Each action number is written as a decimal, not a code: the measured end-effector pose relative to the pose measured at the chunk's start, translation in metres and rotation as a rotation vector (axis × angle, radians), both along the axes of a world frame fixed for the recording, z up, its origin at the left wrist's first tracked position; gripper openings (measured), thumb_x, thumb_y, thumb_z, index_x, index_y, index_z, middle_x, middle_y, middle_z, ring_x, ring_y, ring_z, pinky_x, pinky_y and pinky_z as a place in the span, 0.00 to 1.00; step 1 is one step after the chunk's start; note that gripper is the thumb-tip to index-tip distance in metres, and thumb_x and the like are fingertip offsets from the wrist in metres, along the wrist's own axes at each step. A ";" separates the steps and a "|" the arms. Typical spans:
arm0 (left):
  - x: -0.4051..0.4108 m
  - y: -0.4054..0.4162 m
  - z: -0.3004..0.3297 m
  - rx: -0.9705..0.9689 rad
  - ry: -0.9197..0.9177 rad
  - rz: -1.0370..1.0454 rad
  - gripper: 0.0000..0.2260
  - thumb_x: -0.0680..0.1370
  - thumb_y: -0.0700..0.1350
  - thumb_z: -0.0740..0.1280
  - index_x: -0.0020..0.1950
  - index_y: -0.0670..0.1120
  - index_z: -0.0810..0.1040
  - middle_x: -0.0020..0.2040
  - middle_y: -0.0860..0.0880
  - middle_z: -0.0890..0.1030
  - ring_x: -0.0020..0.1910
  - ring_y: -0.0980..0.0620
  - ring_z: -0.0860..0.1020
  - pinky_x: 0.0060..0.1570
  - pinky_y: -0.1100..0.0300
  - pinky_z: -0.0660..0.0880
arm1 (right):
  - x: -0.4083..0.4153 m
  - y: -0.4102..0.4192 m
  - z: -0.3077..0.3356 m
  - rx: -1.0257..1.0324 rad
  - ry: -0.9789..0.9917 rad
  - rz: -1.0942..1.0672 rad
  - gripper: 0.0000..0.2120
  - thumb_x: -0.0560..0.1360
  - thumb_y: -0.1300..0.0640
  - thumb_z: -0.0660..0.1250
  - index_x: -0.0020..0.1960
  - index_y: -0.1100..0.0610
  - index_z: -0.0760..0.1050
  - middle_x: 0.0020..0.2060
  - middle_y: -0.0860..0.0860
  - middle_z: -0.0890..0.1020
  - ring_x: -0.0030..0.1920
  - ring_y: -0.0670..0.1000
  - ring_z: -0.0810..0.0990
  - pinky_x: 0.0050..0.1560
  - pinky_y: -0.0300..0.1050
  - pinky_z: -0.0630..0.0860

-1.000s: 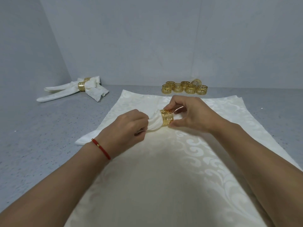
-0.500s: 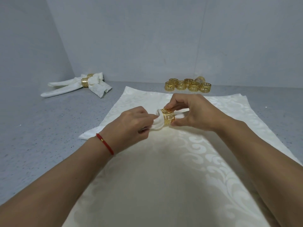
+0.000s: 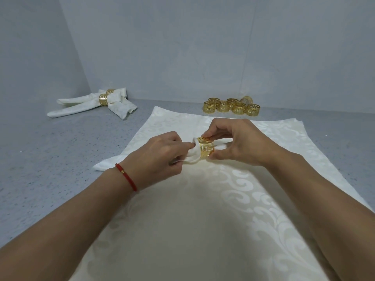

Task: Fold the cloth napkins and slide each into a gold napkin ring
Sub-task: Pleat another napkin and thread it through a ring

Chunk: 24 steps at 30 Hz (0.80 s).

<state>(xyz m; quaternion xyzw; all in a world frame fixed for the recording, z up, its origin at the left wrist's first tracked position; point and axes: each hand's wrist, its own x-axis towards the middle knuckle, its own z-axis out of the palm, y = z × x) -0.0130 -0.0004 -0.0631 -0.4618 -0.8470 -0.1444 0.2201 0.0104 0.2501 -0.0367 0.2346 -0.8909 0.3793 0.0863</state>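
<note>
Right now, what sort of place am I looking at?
Probably a table-setting prep station: a grey speckled countertop in a bare corner, flat cloth napkins, spare gold napkin rings and finished ringed napkins.

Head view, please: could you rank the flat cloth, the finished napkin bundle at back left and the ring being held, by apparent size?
1. Flat cloth, by far the largest.
2. Finished napkin bundle, though it lies farther from the camera.
3. Ring, pinched by the right hand.

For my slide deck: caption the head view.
Left hand feeds a folded napkin into a gold ring held by the right hand.
</note>
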 end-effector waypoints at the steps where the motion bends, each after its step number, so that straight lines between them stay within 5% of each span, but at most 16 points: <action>1: 0.000 0.000 0.000 -0.005 0.000 0.000 0.05 0.69 0.35 0.69 0.43 0.41 0.78 0.40 0.49 0.76 0.40 0.56 0.70 0.36 0.51 0.74 | 0.001 -0.001 0.000 0.010 0.008 0.003 0.18 0.66 0.64 0.83 0.51 0.54 0.82 0.49 0.44 0.87 0.53 0.43 0.85 0.50 0.36 0.80; 9: 0.007 0.005 0.002 0.025 0.034 -0.051 0.10 0.69 0.33 0.67 0.49 0.40 0.81 0.43 0.47 0.76 0.39 0.51 0.73 0.34 0.51 0.75 | 0.001 0.006 0.002 -0.130 -0.188 0.065 0.21 0.64 0.71 0.82 0.54 0.61 0.80 0.50 0.53 0.87 0.53 0.51 0.87 0.61 0.46 0.81; 20: 0.010 0.006 0.001 0.169 0.033 -0.133 0.09 0.67 0.33 0.69 0.44 0.43 0.79 0.44 0.46 0.77 0.40 0.54 0.72 0.33 0.54 0.75 | 0.008 0.001 0.009 -0.258 -0.317 0.105 0.22 0.64 0.75 0.80 0.56 0.65 0.79 0.49 0.58 0.87 0.51 0.58 0.87 0.57 0.48 0.83; 24: 0.011 0.006 0.001 0.311 0.092 -0.066 0.11 0.64 0.31 0.72 0.40 0.44 0.78 0.46 0.56 0.78 0.41 0.55 0.75 0.38 0.69 0.70 | 0.010 -0.002 0.008 -0.252 -0.253 0.049 0.21 0.65 0.70 0.81 0.56 0.63 0.80 0.48 0.54 0.87 0.50 0.53 0.86 0.61 0.52 0.81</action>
